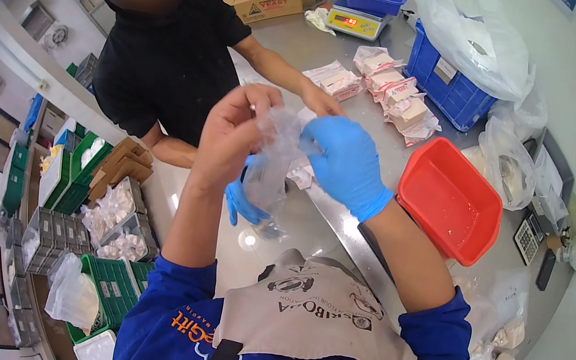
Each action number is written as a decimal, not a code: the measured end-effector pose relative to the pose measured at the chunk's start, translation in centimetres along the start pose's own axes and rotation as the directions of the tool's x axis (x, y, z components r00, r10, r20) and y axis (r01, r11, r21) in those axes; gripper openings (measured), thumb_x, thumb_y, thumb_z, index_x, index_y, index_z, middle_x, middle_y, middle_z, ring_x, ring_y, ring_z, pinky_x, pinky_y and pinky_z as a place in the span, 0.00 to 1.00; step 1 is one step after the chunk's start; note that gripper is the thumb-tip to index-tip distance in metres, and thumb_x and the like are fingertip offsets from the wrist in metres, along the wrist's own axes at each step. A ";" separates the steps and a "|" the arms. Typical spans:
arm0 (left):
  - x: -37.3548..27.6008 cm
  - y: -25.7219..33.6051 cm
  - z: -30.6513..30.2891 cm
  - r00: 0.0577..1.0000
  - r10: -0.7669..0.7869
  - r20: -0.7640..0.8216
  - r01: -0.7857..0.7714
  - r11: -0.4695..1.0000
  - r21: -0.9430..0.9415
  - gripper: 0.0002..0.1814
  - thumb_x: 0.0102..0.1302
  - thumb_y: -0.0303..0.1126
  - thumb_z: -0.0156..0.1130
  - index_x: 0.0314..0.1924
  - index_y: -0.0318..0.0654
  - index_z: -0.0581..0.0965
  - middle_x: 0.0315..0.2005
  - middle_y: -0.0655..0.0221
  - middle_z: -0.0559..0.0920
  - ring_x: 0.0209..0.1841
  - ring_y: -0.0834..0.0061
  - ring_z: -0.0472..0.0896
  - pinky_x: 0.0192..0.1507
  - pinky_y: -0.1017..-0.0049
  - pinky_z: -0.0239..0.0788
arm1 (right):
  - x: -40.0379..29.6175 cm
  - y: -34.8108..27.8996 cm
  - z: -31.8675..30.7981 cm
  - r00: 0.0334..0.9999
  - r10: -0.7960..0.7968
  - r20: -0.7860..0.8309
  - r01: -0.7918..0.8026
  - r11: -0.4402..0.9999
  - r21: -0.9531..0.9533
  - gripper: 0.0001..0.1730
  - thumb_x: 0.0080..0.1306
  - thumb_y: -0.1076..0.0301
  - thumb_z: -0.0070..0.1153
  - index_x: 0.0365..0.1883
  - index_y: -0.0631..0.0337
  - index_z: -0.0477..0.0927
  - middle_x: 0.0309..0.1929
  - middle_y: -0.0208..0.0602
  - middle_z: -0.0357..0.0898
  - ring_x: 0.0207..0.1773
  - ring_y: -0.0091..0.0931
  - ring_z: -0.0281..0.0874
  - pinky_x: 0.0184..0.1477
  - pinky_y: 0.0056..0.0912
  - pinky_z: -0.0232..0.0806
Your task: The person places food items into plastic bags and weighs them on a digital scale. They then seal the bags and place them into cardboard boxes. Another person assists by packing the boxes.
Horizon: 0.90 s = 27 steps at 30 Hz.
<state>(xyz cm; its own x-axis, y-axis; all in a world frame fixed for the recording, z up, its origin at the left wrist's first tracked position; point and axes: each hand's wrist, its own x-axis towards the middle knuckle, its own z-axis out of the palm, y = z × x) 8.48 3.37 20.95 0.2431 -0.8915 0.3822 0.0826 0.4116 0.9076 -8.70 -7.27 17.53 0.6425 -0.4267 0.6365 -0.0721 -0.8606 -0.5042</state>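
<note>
Raised in front of my chest, a clear plastic bag (271, 174) hangs between my two hands, partly blurred. My left hand (230, 134), bare, pinches its upper edge on the left. On the right, my right hand (344, 161) wears a blue glove and grips the bag's upper part. Behind the bag is a blue glove (247, 204), apparently on a co-worker's hand; my left forearm hides where it joins the arm. The co-worker's other hand (324, 101), bare, reaches over the steel table (281, 46) just beyond my hands.
Opened paper-wrapped yeast blocks (392, 92) lie on the table. A red plastic tub (451, 200) sits to my right. Farther back stand a blue crate (445, 80), a digital scale (355, 21) and a cardboard box (271, 2). Green crates (110, 287) are stacked at left.
</note>
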 end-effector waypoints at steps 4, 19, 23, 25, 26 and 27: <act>-0.7 -1.0 -0.9 0.996 -0.004 -0.086 -0.005 0.994 -0.107 0.27 0.66 0.44 0.61 0.59 0.36 0.69 0.57 0.61 0.75 0.55 0.71 0.77 0.57 0.70 0.69 | 2.0 0.5 0.1 0.992 -0.024 -0.128 0.028 0.999 0.023 0.05 0.59 0.66 0.56 0.27 0.56 0.79 0.25 0.48 0.76 0.33 0.47 0.76 0.37 0.52 0.67; -6.7 -9.3 0.6 0.865 -0.016 -0.502 0.098 0.986 0.137 0.13 0.74 0.31 0.53 0.56 0.39 0.72 0.54 0.68 0.77 0.50 0.78 0.78 0.45 0.81 0.66 | 1.7 4.1 -2.5 0.997 0.035 0.073 -0.010 0.948 -0.319 0.23 0.48 0.49 0.66 0.35 0.58 0.87 0.39 0.50 0.83 0.43 0.44 0.81 0.45 0.46 0.71; -6.7 -8.7 3.4 0.873 0.057 -0.484 0.039 0.982 0.185 0.13 0.74 0.30 0.52 0.56 0.39 0.72 0.52 0.72 0.77 0.45 0.82 0.76 0.41 0.84 0.63 | -3.8 6.9 -9.6 0.938 -0.121 -0.326 0.069 0.984 -0.167 0.28 0.55 0.58 0.66 0.56 0.51 0.82 0.63 0.43 0.74 0.66 0.41 0.68 0.66 0.45 0.62; -6.8 -8.5 4.0 0.834 0.141 -0.534 0.011 0.962 0.271 0.13 0.73 0.29 0.52 0.55 0.39 0.72 0.51 0.71 0.76 0.45 0.83 0.76 0.40 0.84 0.62 | -8.4 10.2 -16.2 0.836 -0.008 -0.548 -0.065 0.991 -0.113 0.24 0.54 0.67 0.67 0.52 0.55 0.83 0.56 0.43 0.77 0.60 0.42 0.73 0.64 0.45 0.64; -7.2 -8.5 4.2 0.845 0.205 -0.494 -0.040 0.945 0.325 0.12 0.73 0.28 0.52 0.55 0.37 0.72 0.50 0.69 0.76 0.44 0.83 0.75 0.39 0.83 0.62 | -11.7 12.3 -20.0 0.810 0.020 -0.586 -0.198 0.950 -0.241 0.20 0.58 0.69 0.64 0.50 0.58 0.82 0.54 0.42 0.78 0.57 0.39 0.75 0.63 0.41 0.66; -7.2 -8.4 5.1 0.852 0.207 -0.481 -0.047 0.945 0.323 0.12 0.73 0.28 0.52 0.54 0.37 0.72 0.50 0.69 0.76 0.44 0.83 0.75 0.39 0.83 0.62 | -16.8 15.1 -23.2 0.701 0.191 -0.687 -0.350 0.932 -0.098 0.15 0.62 0.70 0.61 0.48 0.62 0.82 0.53 0.41 0.79 0.56 0.35 0.77 0.59 0.37 0.69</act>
<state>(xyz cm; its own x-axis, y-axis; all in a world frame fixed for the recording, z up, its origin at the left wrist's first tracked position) 1.11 5.37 11.49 0.6887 -0.5837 0.4300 -0.2459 0.3698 0.8960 -38.26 -19.57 12.70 -0.0875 -0.6548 0.7507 -0.3669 -0.6794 -0.6354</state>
